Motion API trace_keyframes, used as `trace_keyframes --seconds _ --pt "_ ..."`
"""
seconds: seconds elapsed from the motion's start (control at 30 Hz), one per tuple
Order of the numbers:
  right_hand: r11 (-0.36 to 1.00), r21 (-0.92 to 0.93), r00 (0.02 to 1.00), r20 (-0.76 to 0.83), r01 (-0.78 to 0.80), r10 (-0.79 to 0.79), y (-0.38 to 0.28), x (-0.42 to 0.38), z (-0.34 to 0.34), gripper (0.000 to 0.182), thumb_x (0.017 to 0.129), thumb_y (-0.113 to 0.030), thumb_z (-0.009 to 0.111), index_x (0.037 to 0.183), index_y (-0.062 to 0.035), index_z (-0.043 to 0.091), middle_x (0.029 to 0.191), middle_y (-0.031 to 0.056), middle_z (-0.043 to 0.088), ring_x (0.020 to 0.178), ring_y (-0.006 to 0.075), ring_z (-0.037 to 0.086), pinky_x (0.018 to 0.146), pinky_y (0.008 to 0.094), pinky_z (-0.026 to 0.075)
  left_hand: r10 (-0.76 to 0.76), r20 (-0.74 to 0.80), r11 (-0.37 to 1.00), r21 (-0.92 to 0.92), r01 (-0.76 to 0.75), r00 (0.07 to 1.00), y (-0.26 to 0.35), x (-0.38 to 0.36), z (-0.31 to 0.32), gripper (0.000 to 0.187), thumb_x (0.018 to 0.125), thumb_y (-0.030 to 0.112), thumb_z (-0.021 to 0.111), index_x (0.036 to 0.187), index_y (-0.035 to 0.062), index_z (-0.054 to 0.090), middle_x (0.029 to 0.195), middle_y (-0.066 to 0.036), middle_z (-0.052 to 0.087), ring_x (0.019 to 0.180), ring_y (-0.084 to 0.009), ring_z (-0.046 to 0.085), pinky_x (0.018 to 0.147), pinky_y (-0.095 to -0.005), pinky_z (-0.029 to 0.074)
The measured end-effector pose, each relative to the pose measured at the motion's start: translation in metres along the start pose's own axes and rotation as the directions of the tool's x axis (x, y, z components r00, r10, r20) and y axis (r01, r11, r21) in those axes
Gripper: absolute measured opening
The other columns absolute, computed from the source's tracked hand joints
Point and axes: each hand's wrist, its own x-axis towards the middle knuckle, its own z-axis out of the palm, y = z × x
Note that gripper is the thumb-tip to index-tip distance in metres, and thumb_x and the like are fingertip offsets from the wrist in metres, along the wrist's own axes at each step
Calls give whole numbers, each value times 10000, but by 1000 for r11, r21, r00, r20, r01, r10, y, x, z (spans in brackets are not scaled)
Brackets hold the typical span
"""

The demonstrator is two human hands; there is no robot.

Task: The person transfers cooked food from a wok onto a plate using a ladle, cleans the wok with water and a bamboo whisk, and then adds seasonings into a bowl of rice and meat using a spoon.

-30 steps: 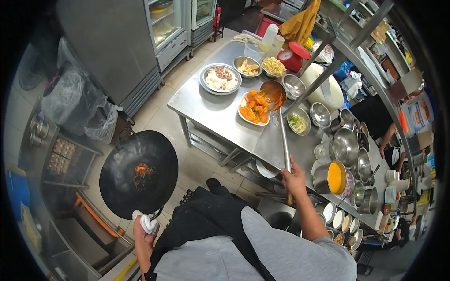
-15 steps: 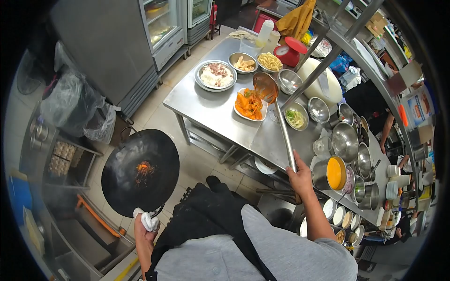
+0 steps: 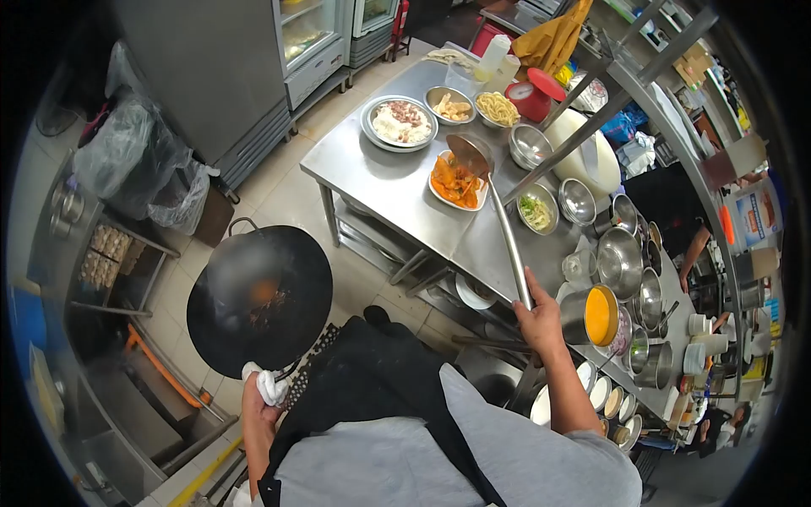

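Note:
My left hand [image 3: 260, 412] is closed on the near handle of a large black wok [image 3: 232, 334], with a folded white cloth [image 3: 272, 389] between. Some orange residue lies in the wok, which hangs over the floor to the left, its middle hazy. My right hand [image 3: 539, 319] grips the end of a long-handled metal ladle [image 3: 509, 241]. The ladle's bowl overlaps the upper right of a white dish [image 3: 463, 204] heaped with saucy orange food [image 3: 454, 179].
On the steel table [image 3: 334, 156] stand a bowl of rice with chopped topping [image 3: 402, 122], noodles [image 3: 497, 108], shredded greens [image 3: 534, 211] and several metal bowls [image 3: 619, 262]. A pot with orange contents [image 3: 601, 315] is right of my right hand. Another person's arm [image 3: 695, 253] shows at right.
The view has shifted a little. The ladle's bowl has moved slightly left over the dish of orange food. The wok has risen slightly in view, and haze now blurs its middle.

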Motion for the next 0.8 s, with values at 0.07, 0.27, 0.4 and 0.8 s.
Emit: trace_keyframes --seconds 0.07,0.27,0.4,0.8 --pt "995 44 995 -42 88 -86 23 4 11 673 822 31 589 1448 -62 360 1183 99 603 872 114 602 761 237 483 1 6 1000 6 -1 1000 -2 2 -5 164 841 300 496 882 154 559 769 -45 610 627 -231 605 496 -359 486" --pt "952 96 952 -129 290 -277 29 8 14 680 823 54 576 1451 -11 325 1149 60 577 790 63 529 684 190 450 -70 92 995 83 62 993 -6 24 -22 203 821 330 514 915 162 577 796 -38 619 697 -234 615 584 -403 505" --pt "965 200 984 -91 171 -156 9 2 7 668 820 62 571 1441 14 329 1268 106 542 951 94 541 811 197 438 -50 72 998 47 47 996 -7 19 -17 192 802 320 541 896 160 588 796 -39 624 708 -240 617 586 -401 499" --pt "959 93 960 -106 268 -258 36 -7 12 654 834 46 570 1444 -37 350 1026 48 603 720 70 543 628 202 450 -74 137 997 -1 75 988 -7 27 -21 152 834 276 533 867 135 579 782 -59 625 675 -242 632 567 -408 532"
